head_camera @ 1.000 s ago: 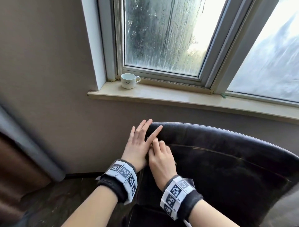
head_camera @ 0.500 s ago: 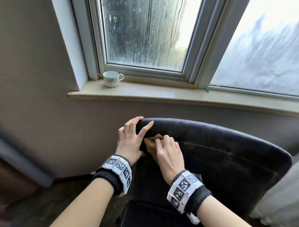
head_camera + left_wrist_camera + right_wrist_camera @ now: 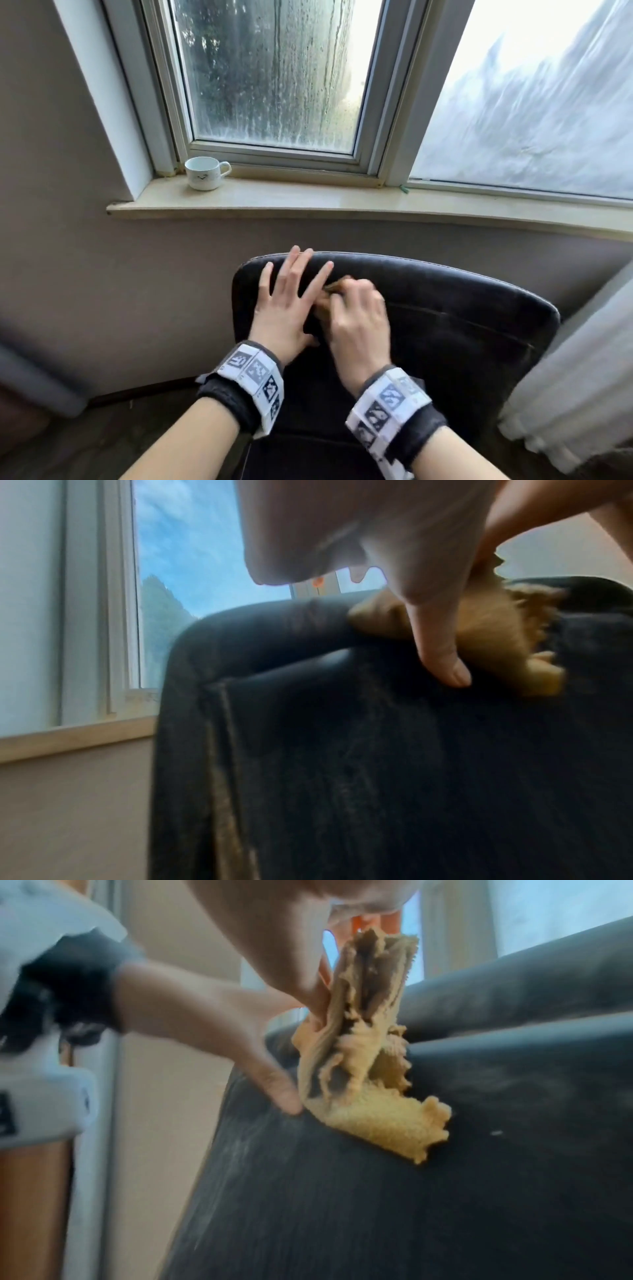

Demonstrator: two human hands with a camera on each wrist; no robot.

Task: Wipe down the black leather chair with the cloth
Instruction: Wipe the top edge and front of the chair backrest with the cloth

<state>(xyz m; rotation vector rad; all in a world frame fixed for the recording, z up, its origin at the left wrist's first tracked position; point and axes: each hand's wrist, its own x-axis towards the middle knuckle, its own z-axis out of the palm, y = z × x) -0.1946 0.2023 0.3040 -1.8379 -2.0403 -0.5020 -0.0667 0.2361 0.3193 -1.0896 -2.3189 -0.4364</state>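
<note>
Right hand has the yellow cloth bunched in its fingers, pressed vs the chair backrest near its top left corner. Left hand lies flat, fingers spread wide, on the chair just beside the cloth. Cup on sill behind chair.

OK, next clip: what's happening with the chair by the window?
A person is wiping the black leather chair. The right hand grips a bunched yellow cloth against the top of the backrest, while the left hand rests flat, fingers spread, on the backrest beside it. A white cup sits on the windowsill behind.
</note>
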